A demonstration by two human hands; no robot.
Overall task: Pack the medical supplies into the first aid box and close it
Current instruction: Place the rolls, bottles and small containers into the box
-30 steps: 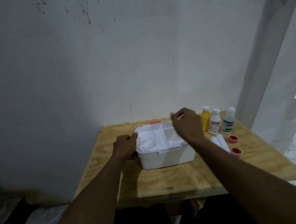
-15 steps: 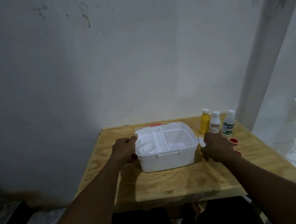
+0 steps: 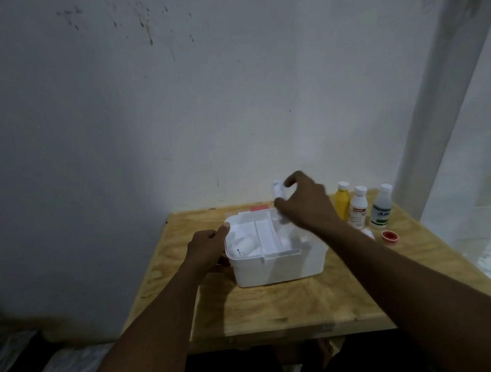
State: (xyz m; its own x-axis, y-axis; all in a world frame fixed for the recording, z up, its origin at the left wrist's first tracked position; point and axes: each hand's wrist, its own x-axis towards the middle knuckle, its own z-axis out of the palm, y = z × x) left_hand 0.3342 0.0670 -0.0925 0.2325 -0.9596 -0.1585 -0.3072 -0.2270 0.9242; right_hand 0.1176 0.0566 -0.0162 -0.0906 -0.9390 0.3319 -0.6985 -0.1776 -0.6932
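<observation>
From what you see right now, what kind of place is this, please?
Probably a plain room in a home, not a clinic: a bare plywood table stands against a stained white wall, with a white plastic first aid box and three small medicine bottles on it.

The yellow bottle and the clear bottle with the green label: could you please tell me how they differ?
The yellow bottle is opaque yellow with no label showing; the clear bottle is see-through and has a green-and-white label. The yellow one stands nearer the first aid box; the clear one stands farthest from it. Both are upright with white caps.
</observation>
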